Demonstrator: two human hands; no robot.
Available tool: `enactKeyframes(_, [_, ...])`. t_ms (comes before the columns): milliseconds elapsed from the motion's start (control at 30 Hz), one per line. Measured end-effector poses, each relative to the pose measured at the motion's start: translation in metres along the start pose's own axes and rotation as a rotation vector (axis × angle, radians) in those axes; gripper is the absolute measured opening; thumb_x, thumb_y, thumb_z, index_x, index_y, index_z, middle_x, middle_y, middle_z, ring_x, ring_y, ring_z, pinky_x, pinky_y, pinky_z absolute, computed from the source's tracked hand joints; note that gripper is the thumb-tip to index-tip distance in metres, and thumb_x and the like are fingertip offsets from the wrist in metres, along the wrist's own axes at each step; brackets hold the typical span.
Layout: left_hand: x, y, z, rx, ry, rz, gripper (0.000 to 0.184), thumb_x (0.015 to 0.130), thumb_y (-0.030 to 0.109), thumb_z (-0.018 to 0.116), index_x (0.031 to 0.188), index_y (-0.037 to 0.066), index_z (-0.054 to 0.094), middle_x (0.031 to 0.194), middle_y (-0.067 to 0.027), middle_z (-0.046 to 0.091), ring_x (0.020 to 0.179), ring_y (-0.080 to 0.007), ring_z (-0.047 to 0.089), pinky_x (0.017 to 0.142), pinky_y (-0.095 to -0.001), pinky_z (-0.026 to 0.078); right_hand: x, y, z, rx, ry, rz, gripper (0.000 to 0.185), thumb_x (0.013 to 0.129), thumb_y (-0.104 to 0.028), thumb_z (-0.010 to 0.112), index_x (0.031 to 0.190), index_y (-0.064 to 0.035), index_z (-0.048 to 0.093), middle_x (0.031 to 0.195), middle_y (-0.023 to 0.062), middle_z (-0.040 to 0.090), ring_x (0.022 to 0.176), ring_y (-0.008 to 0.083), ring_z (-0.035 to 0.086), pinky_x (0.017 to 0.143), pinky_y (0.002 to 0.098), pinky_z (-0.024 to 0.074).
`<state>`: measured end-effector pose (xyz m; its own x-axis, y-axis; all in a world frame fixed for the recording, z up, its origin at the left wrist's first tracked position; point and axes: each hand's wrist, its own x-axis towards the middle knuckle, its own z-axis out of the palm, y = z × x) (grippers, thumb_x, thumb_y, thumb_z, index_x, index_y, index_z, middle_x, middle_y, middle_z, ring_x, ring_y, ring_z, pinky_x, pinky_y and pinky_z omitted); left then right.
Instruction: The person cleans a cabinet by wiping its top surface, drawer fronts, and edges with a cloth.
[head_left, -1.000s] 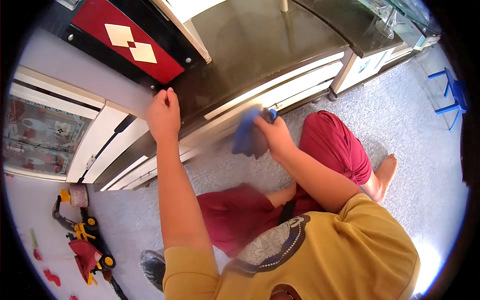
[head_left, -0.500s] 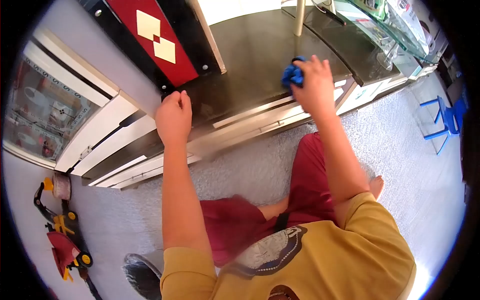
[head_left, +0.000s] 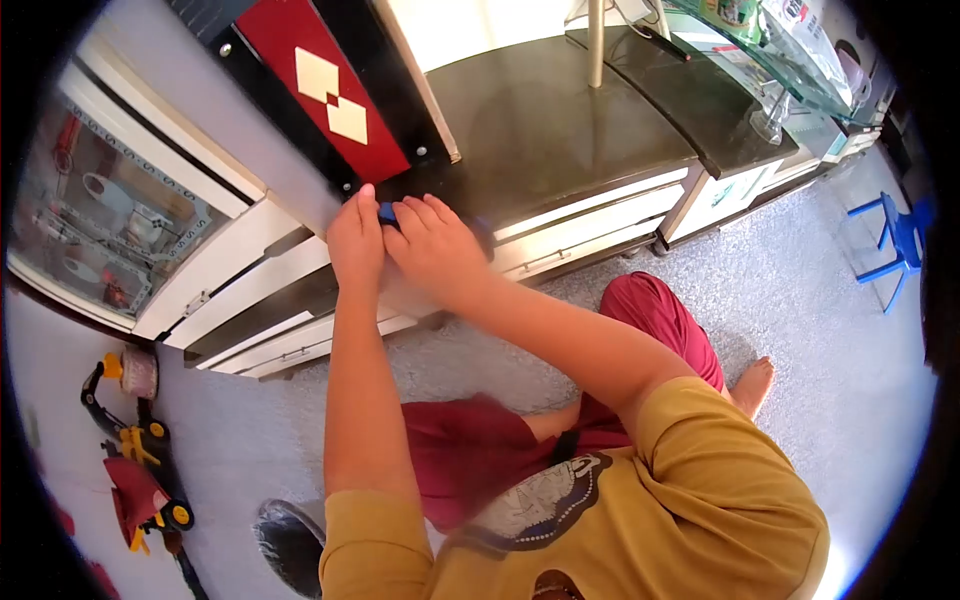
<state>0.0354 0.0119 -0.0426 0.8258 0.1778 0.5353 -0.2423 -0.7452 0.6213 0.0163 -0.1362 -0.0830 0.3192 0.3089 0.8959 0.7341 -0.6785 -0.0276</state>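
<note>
My right hand (head_left: 435,245) lies over the dark countertop's front edge, its fingers curled on a crumpled blue cloth (head_left: 387,211) that is mostly hidden beneath them. Close against it on the left is my left hand (head_left: 356,238), closed, at the foot of the red and black panel (head_left: 335,95). What the left fingers hold, if anything, is out of sight. The dark glossy countertop (head_left: 540,130) stretches away to the right of both hands.
Below the countertop are white drawers (head_left: 560,252). A glass shelf (head_left: 790,75) holding items stands at upper right, a blue chair (head_left: 895,240) beyond. At left are a glass-fronted cabinet (head_left: 110,200) and a toy digger (head_left: 150,470); a dark bin (head_left: 287,545) stands near my left arm.
My right hand has swept left across the countertop with the blue cloth, from near the pole to beside my left hand. The left hand stays near the panel's foot. The view has shifted slightly.
</note>
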Motion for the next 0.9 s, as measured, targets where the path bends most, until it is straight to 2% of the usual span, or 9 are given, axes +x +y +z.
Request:
enactKeyframes(33, [0.001, -0.001, 0.003, 0.022, 0.037, 0.071, 0.051, 0.112, 0.039, 0.049, 0.089, -0.003, 0.066, 0.085, -0.0232, 0.068, 0.077, -0.0412, 0.064, 0.075, -0.0492, 0.050, -0.002, 0.004, -0.006, 0.053, -0.019, 0.010, 0.028, 0.089, -0.016, 0.061, 0.114, -0.0041, 0.068, 0.121, 0.0206, 0.068, 0.123, 0.0370, 0.064, 0.113, 0.0518, 0.0471])
enactKeyframes(167, [-0.001, 0.001, 0.001, 0.095, -0.071, 0.009, 0.049, 0.111, 0.038, 0.052, 0.086, -0.002, 0.065, 0.083, -0.0217, 0.067, 0.075, -0.0378, 0.062, 0.072, -0.0462, 0.049, -0.015, 0.039, -0.034, 0.060, -0.089, -0.024, 0.028, 0.088, -0.019, 0.065, 0.114, -0.0118, 0.073, 0.126, 0.0134, 0.070, 0.125, 0.0322, 0.065, 0.113, 0.0512, 0.0478])
enactKeyframes(267, [-0.004, 0.002, 0.002, 0.098, -0.064, 0.019, 0.048, 0.111, 0.038, 0.053, 0.086, -0.002, 0.064, 0.080, -0.0201, 0.066, 0.072, -0.0361, 0.060, 0.071, -0.0448, 0.049, -0.023, 0.083, -0.079, 0.017, -0.181, -0.028, 0.028, 0.088, -0.017, 0.066, 0.115, -0.0125, 0.073, 0.128, 0.0129, 0.069, 0.127, 0.0315, 0.065, 0.116, 0.0511, 0.0464])
enactKeyframes(500, [-0.003, -0.001, 0.003, 0.059, -0.062, -0.031, 0.052, 0.112, 0.040, 0.052, 0.084, -0.002, 0.062, 0.077, -0.0171, 0.062, 0.072, -0.0310, 0.058, 0.074, -0.0411, 0.049, -0.060, 0.196, -0.174, -0.132, -0.286, 0.025, 0.038, 0.092, -0.012, 0.063, 0.130, -0.0167, 0.067, 0.139, 0.0116, 0.067, 0.137, 0.0328, 0.059, 0.122, 0.0529, 0.0404])
enactKeyframes(633, [-0.004, 0.002, 0.003, 0.037, -0.049, -0.036, 0.052, 0.112, 0.041, 0.052, 0.084, -0.002, 0.062, 0.077, -0.0170, 0.062, 0.072, -0.0313, 0.058, 0.074, -0.0411, 0.049, -0.077, 0.241, -0.207, -0.217, -0.316, 0.089, 0.063, 0.077, -0.011, 0.082, 0.137, -0.0149, 0.065, 0.141, 0.0153, 0.065, 0.138, 0.0359, 0.057, 0.122, 0.0533, 0.0400])
enactKeyframes(667, [-0.005, 0.001, 0.003, 0.020, -0.038, -0.026, 0.052, 0.112, 0.041, 0.052, 0.084, -0.002, 0.063, 0.077, -0.0172, 0.062, 0.071, -0.0315, 0.058, 0.073, -0.0412, 0.049, -0.080, 0.247, -0.212, -0.218, -0.293, 0.121, 0.068, 0.075, -0.013, 0.086, 0.139, -0.0146, 0.064, 0.142, 0.0160, 0.064, 0.138, 0.0362, 0.057, 0.122, 0.0534, 0.0400])
enactKeyframes(733, [-0.004, 0.001, 0.004, -0.022, -0.011, -0.022, 0.053, 0.112, 0.041, 0.052, 0.083, -0.002, 0.063, 0.075, -0.0175, 0.062, 0.070, -0.0318, 0.058, 0.073, -0.0414, 0.049, -0.084, 0.242, -0.214, -0.298, -0.277, 0.235, 0.063, 0.081, -0.017, 0.086, 0.140, -0.0135, 0.063, 0.145, 0.0155, 0.061, 0.142, 0.0377, 0.053, 0.123, 0.0538, 0.0358])
enactKeyframes(800, [-0.005, 0.002, 0.001, -0.050, 0.016, -0.041, 0.054, 0.112, 0.041, 0.052, 0.082, -0.002, 0.062, 0.074, -0.0180, 0.061, 0.069, -0.0321, 0.058, 0.072, -0.0419, 0.049, -0.083, 0.223, -0.202, -0.355, -0.232, 0.293, 0.065, 0.080, -0.018, 0.087, 0.140, -0.0126, 0.062, 0.146, 0.0154, 0.060, 0.145, 0.0396, 0.050, 0.124, 0.0548, 0.0341])
enactKeyframes(900, [-0.005, -0.002, 0.002, -0.136, 0.072, -0.026, 0.053, 0.113, 0.039, 0.052, 0.079, -0.002, 0.061, 0.069, -0.0163, 0.056, 0.065, -0.0277, 0.054, 0.068, -0.0412, 0.047, -0.070, 0.190, -0.184, -0.310, -0.239, 0.249, 0.059, 0.080, -0.016, 0.085, 0.135, -0.0089, 0.064, 0.144, 0.0169, 0.060, 0.142, 0.0419, 0.052, 0.121, 0.0564, 0.0371])
